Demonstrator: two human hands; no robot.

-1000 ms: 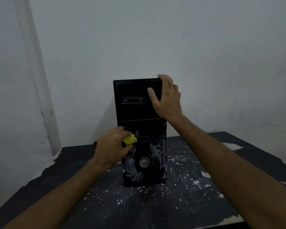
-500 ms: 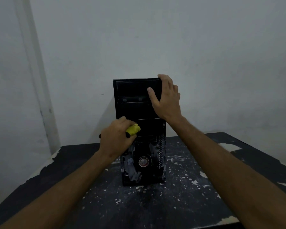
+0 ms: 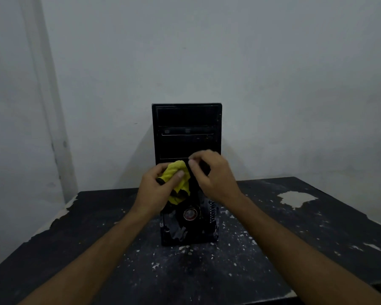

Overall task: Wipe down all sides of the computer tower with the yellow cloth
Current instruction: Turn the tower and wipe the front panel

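Note:
A black computer tower (image 3: 186,124) stands upright on the dark table, its front panel facing me, a round red badge low on the panel. The yellow cloth (image 3: 178,181), with dark trim, is bunched in front of the panel's middle. My left hand (image 3: 156,190) grips the cloth from the left, thumb across it. My right hand (image 3: 211,175) pinches the cloth's dark right edge between thumb and fingers. Both hands hide the panel's middle band. Neither hand rests on the tower's top.
The black table (image 3: 262,249) has flaked paint, white specks and a bare pale patch (image 3: 296,198) at the right rear. A grey wall (image 3: 273,84) rises close behind the tower. The table's left edge (image 3: 59,216) is chipped.
My right hand has left the tower's top right corner and come down to the cloth. My left hand moved right and slightly up, and the cloth is more unfolded.

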